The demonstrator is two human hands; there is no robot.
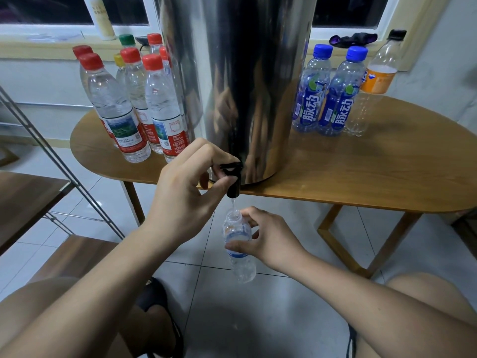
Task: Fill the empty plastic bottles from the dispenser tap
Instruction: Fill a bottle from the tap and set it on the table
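Clear ribbed plastic bottle [244, 267], uncapped and banded with a pale blue-and-white label, is gripped round its upper body by the right hand [271, 239], thumb on the near side and fingers curled round the far side. It is held upright over the pale tiled floor [258, 306], just below the front edge of the table. Its open mouth is set directly under the black plastic tap [233, 180], from which a thin stream of water [233, 202] is seen falling into the neck; the level inside cannot be judged. The tap's lever is pinched by the left hand [185, 192], index finger curled over it and thumb pressed beneath. The tap is mounted at the base of a tall cylindrical dispenser of polished stainless steel [245, 73], in whose mirrored wall the hands are reflected. The dispenser is stood on an oval wooden table [361, 171] with a smooth top. To its left a cluster of clear red-capped bottles [124, 104] is grouped, a green and a yellow cap among them. To its right two blue-capped, blue-labelled bottles [325, 99] are placed, and just beside them a clear orange-labelled bottle [374, 81] with a dark cap. A thin metal rack frame [64, 161] is seen at the left.
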